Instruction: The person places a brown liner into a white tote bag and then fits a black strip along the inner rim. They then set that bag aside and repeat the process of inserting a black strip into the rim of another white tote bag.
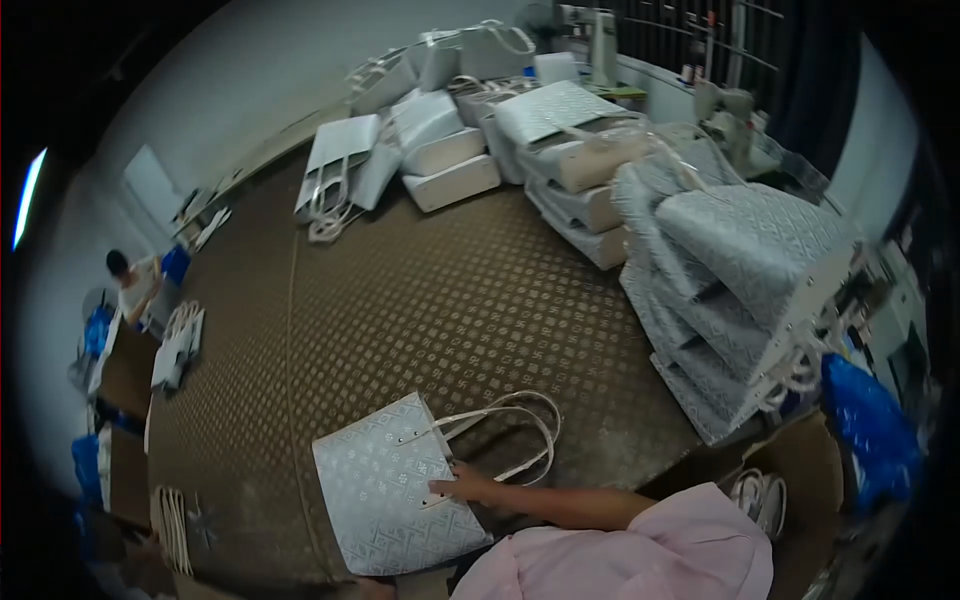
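A pale silver-white patterned tote bag [385, 490] lies tilted on the brown patterned table at the lower middle. Its two cream handles [548, 430] loop out to the right. My right hand [462, 484] reaches in from the right and grips the bag's open top edge between the handle ends, some fingers hidden behind the edge. At the bottom of the view, only a small part of my left hand [374, 588] shows, close to the bag's lower corner. Its fingers are not clearly visible.
Stacked similar bags [740, 260] stand on the right, with more bags [430, 140] at the back. A person [140, 285] works at the far left near another bag [180, 345]. Cream straps [172, 530] lie lower left; a blue plastic bag [870, 430] sits right.
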Demonstrator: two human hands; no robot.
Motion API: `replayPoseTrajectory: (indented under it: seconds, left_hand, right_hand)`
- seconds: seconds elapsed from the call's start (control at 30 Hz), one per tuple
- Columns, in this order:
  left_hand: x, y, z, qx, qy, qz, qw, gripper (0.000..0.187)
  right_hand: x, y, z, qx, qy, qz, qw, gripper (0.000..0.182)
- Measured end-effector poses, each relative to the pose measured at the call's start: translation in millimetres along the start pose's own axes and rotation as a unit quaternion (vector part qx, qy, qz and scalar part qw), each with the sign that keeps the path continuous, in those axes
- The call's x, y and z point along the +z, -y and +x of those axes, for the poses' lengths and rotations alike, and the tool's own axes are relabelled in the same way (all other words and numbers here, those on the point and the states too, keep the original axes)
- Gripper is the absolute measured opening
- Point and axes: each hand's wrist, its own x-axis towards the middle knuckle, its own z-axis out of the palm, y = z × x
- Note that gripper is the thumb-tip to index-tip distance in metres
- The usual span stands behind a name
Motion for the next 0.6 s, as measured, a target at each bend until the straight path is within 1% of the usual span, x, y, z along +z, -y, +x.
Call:
replayPoseTrajectory:
  seconds: [0.07, 0.1, 0.13, 0.17, 0.2, 0.23, 0.27, 0.3, 0.33, 0.37, 0.4, 0.43, 0.47, 0.5, 0.53, 0.57, 0.6]
  left_hand:
    - [8, 12, 21, -0.034, 0.022, -0.024, 0.999, 0.06]
    - [16, 20, 36, -0.051, 0.035, -0.038, 0.997, 0.061]
    - [23, 28, 51, -0.068, 0.048, -0.056, 0.995, 0.062]
    - [32, 33, 69, -0.079, 0.076, -0.071, 0.991, 0.064]
    - [49, 31, 89, -0.088, 0.114, -0.09, 0.985, 0.065]
    - [76, 27, 108, -0.091, 0.171, -0.112, 0.975, 0.067]
    - [130, 5, 113, -0.086, 0.221, -0.13, 0.963, 0.068]
    - [201, -25, 107, -0.085, 0.311, -0.159, 0.933, 0.071]
    - [264, -56, 95, -0.077, 0.413, -0.183, 0.889, 0.073]
    - [323, -85, 81, -0.06, 0.512, -0.201, 0.833, 0.076]
    - [374, -110, 64, -0.027, 0.587, -0.207, 0.783, 0.078]
    - [412, -123, 57, 0.05, 0.581, -0.207, 0.785, 0.074]
    - [439, -126, 46, 0.128, 0.573, -0.207, 0.783, 0.069]
    - [448, -121, 39, 0.13, 0.575, -0.216, 0.778, 0.069]
    - [456, -116, 34, 0.212, 0.526, -0.032, 0.823, 0.063]
    - [461, -109, 31, 0.284, 0.45, 0.155, 0.832, 0.057]
    - [454, -93, 31, 0.223, 0.453, 0.212, 0.837, 0.053]
  right_hand:
    - [-3, 32, -14, -0.058, -0.047, -0.08, 0.994, 0.047]
    - [-5, 70, -33, -0.065, -0.059, -0.079, 0.993, 0.047]
    - [-11, 109, -56, -0.107, -0.081, -0.206, 0.969, 0.048]
    - [-16, 145, -80, -0.141, -0.101, -0.329, 0.928, 0.05]
    - [-21, 167, -97, -0.174, -0.135, -0.319, 0.922, 0.051]
    - [-26, 188, -115, -0.205, -0.169, -0.311, 0.913, 0.053]
    - [-29, 211, -137, -0.264, -0.2, -0.285, 0.899, 0.052]
    - [-29, 236, -163, -0.321, -0.228, -0.262, 0.881, 0.052]
    - [-21, 269, -201, -0.322, -0.295, -0.228, 0.87, 0.049]
    - [-22, 290, -222, -0.357, -0.368, -0.206, 0.833, 0.045]
    - [-19, 316, -236, -0.457, -0.426, -0.112, 0.773, 0.045]
    - [-23, 340, -262, -0.432, -0.491, -0.145, 0.742, 0.045]
    - [-24, 365, -279, -0.475, -0.531, -0.144, 0.687, 0.046]
    - [-32, 390, -296, -0.534, -0.519, -0.179, 0.643, 0.043]
    - [-47, 415, -313, -0.556, -0.49, -0.195, 0.642, 0.039]
    - [-62, 441, -329, -0.577, -0.459, -0.211, 0.642, 0.035]
    - [-77, 469, -348, -0.583, -0.43, -0.226, 0.651, 0.032]
